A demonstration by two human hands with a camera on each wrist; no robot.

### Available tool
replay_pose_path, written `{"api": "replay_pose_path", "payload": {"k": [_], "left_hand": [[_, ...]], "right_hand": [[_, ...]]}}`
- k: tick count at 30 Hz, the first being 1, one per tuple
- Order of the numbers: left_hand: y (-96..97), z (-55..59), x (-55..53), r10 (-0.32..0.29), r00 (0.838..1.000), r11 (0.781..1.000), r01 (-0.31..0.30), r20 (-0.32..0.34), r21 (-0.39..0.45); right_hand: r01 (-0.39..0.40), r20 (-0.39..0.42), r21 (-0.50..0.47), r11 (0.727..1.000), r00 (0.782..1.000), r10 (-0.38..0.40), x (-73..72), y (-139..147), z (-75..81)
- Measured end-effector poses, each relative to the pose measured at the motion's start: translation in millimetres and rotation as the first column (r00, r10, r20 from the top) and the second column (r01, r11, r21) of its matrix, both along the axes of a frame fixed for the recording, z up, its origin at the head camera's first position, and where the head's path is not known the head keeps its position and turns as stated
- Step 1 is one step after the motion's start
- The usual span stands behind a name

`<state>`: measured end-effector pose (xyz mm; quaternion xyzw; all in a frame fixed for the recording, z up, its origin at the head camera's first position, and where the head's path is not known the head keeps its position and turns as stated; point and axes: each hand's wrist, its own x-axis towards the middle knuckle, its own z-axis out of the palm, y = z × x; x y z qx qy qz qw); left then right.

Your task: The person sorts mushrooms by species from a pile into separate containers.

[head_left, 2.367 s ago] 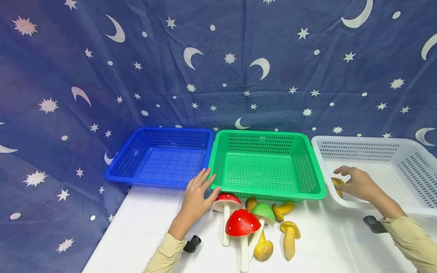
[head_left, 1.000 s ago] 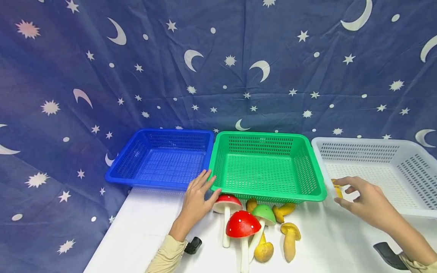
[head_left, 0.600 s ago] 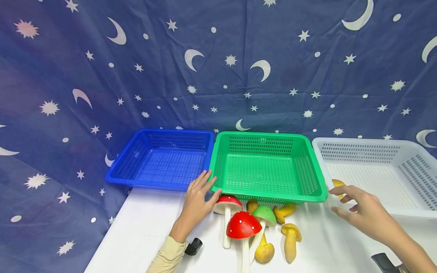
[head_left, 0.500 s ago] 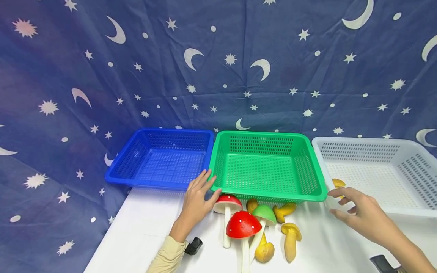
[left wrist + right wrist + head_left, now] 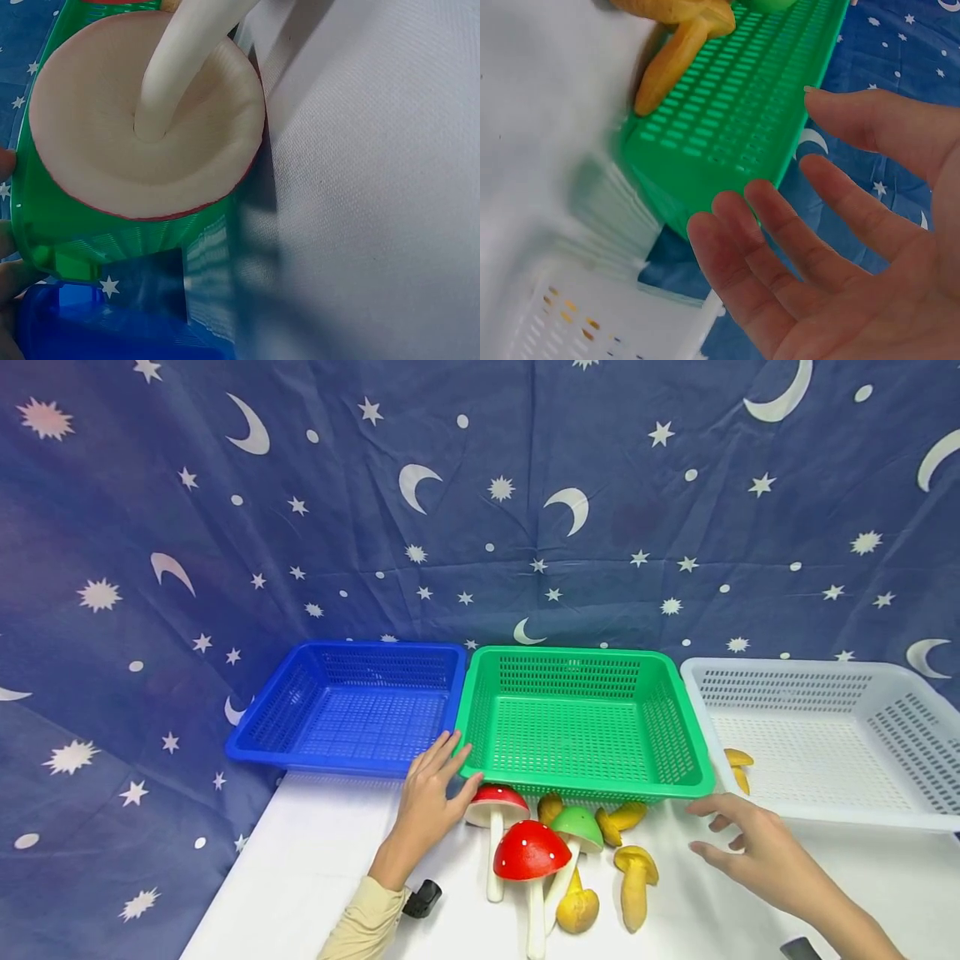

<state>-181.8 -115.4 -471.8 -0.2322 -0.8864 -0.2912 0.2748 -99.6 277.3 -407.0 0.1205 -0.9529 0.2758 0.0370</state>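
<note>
My left hand [image 5: 427, 802] rests with spread fingers at the adjoining rims of the blue basket [image 5: 330, 763] and green basket [image 5: 592, 789]. Its thumb is by a red-capped toy mushroom [image 5: 498, 806], whose pale underside fills much of the left wrist view. My right hand [image 5: 765, 856] hovers in front of the white basket [image 5: 847, 814], fingers loosely bent, holding nothing. Inside that basket, at the near left corner, lies a yellow mushroom [image 5: 738, 758], partly hidden by the rim. In the right wrist view, the fingers [image 5: 780, 217] overlap the green basket's end.
Before the green basket lie another red-capped mushroom [image 5: 531, 850], a green-capped mushroom [image 5: 577, 828] and several yellow mushrooms [image 5: 633, 885]. They stand on a white tablecloth [image 5: 322, 860]. Behind the baskets hangs a blue curtain [image 5: 465, 510] with moons and stars.
My right hand has let go of the yellow mushroom in the white basket, then drawn back over the rim and moved left. My left hand has stayed in place.
</note>
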Motion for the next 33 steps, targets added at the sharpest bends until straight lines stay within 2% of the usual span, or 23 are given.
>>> {"api": "replay_pose_path", "payload": {"k": [8,17,23,27,33], "left_hand": [[-0.7,-0.6,-1.2,0.0,1.0,1.0,0.0,-0.011,-0.001],[-0.4,-0.2,-0.2,0.0,1.0,1.0,0.0,-0.012,0.001],[-0.3,0.0,-0.3,0.002,1.0,1.0,-0.002,-0.003,0.002],[-0.7,-0.1,-0.1,-0.002,1.0,1.0,0.002,-0.006,0.006],[-0.2,-0.3,-0.1,-0.001,1.0,1.0,0.001,-0.006,0.013]], "right_hand": [[-0.011,0.029,-0.019,1.0,1.0,0.011,-0.3,-10,-7.1],[-0.051,0.088,-0.102,0.994,0.994,0.06,-1.4,-24,-24.9],[-0.031,0.175,-0.112,0.993,0.983,0.051,-1.4,-32,-35.0],[-0.022,0.198,-0.136,0.99,0.979,0.049,-0.5,-37,-42.1],[0.036,0.278,-0.165,0.986,0.961,0.011,2.8,-46,-54.1]]}}
